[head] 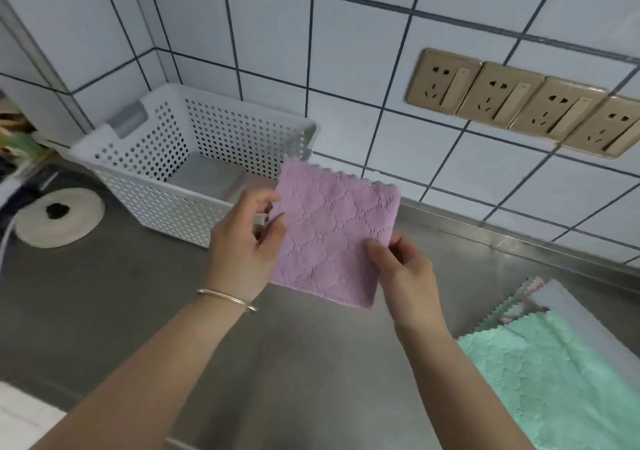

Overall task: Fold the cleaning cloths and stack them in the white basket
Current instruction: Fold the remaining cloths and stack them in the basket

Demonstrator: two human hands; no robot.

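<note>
Now both forearms reach up from bottom of frame. Left hand pinches left edge of folded pink cloth, thumb on top; right hand pinches lower right edge. Cloth held at centre, just right of white basket upper left. Green cloth lies lower right.

Lilac diamond-quilted cloth; white perforated basket; mint cloth.
</note>
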